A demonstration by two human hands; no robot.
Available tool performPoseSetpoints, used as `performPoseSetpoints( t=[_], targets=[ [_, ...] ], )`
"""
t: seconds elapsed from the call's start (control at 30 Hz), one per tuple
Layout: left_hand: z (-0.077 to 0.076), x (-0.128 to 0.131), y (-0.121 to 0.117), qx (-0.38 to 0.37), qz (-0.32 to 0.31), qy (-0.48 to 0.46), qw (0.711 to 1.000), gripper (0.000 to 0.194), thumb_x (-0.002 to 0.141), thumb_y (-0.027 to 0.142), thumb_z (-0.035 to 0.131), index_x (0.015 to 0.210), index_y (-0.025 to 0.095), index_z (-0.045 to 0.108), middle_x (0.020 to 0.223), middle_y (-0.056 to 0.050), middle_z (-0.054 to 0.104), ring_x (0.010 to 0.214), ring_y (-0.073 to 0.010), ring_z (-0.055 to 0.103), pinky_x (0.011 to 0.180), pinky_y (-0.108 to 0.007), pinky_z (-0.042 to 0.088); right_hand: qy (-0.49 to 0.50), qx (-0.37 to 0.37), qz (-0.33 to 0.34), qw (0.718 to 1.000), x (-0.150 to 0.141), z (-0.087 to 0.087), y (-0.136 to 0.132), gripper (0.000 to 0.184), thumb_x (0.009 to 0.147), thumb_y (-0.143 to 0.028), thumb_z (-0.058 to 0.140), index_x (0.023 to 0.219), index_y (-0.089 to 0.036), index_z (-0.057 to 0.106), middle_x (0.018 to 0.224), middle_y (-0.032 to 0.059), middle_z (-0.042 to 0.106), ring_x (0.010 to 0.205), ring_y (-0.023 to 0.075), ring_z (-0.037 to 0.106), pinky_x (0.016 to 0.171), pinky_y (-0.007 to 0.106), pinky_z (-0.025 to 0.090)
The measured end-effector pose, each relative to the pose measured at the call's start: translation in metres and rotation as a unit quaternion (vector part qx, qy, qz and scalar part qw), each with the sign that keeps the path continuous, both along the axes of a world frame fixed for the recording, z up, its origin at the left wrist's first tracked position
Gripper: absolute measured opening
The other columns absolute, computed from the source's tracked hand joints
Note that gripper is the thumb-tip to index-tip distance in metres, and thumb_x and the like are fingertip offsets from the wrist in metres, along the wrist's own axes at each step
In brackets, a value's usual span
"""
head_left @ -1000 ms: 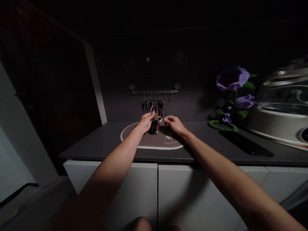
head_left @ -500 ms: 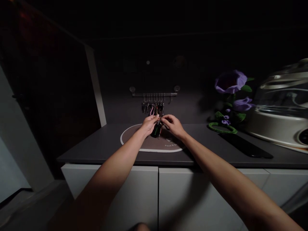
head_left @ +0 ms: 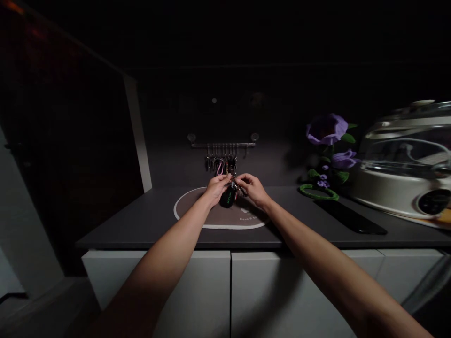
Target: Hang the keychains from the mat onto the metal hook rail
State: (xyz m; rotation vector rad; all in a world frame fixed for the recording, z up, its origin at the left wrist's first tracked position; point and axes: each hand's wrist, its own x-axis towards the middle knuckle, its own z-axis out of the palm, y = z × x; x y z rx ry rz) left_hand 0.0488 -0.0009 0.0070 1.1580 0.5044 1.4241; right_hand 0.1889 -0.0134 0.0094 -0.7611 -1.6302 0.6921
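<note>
My left hand [head_left: 217, 188] pinches a bunch of keys by its ring, thumb and forefinger pressed together. A black fob [head_left: 228, 198] with green lettering dangles just below those fingers, over the mat. Close on the other side, my right hand [head_left: 252, 188] is also closed at the fingertips on the same bunch of keys; the exact piece between them is too small to make out. Behind both hands, a clear rail [head_left: 223, 145] on suction cups carries several hooks. More keys [head_left: 211, 162] and a pink loop [head_left: 220, 168] hang from it.
A brown mat [head_left: 197, 211] with a pale border lies on the dark counter [head_left: 123, 225]. To the right are purple cloth flowers [head_left: 327, 129] on a green ring base [head_left: 319, 192], a flat black slab [head_left: 352, 218] and a cream appliance [head_left: 384, 185]. White cabinet doors [head_left: 197, 281] stand below.
My right hand, formerly apart at the ring's right side, has come in close to my left fingertips. The black fob now hangs lower, between both hands. The view has tilted upward slightly.
</note>
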Motion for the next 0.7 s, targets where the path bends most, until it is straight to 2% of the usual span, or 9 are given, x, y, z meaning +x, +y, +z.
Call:
performPoseSetpoints(
  t=[0.17,0.37,0.53,0.7],
  targets=[
    [-0.003,-0.004,0.006,-0.010,0.053,-0.006,0.999,0.029,0.063,0.038,0.069,0.076,0.012,0.063,0.079,-0.006,0.063,0.066,-0.0088,0.055,0.063,-0.022,0.043,0.025,0.010,-0.004,1.000,0.005,0.013,0.005,0.025,0.065,-0.038,0.062,0.074,-0.016,0.056,0.071,-0.0009,0.057,0.066,0.0099,0.049,0.066,0.024,0.038],
    [-0.006,-0.007,0.013,-0.056,0.108,0.018,0.992,0.030,0.066,0.040,0.065,0.073,0.012,0.063,0.073,-0.005,0.061,0.058,-0.0072,0.053,0.052,-0.018,0.040,0.039,0.004,-0.025,0.999,0.016,0.041,0.031,0.019,0.066,-0.032,0.060,0.072,-0.015,0.054,0.072,0.0008,0.059,0.065,0.0094,0.050,0.065,0.023,0.038],
    [-0.007,-0.006,0.013,-0.081,0.128,0.015,0.988,0.027,0.068,0.038,0.062,0.068,0.011,0.060,0.066,-0.002,0.058,0.053,-0.0064,0.053,0.048,-0.018,0.038,0.031,0.002,-0.084,0.996,0.020,0.066,0.052,0.011,0.068,-0.025,0.056,0.067,-0.014,0.054,0.065,0.0000,0.057,0.059,0.0080,0.047,0.062,0.021,0.037],
    [-0.006,-0.005,0.012,-0.103,0.140,0.016,0.985,0.021,0.069,0.032,0.061,0.066,0.011,0.059,0.062,-0.001,0.056,0.048,-0.0056,0.052,0.045,-0.017,0.036,0.014,-0.010,-0.149,0.989,0.015,0.080,0.072,0.010,0.068,-0.021,0.053,0.063,-0.013,0.054,0.054,-0.0014,0.052,0.052,0.0072,0.043,0.056,0.020,0.037]
  ],
)
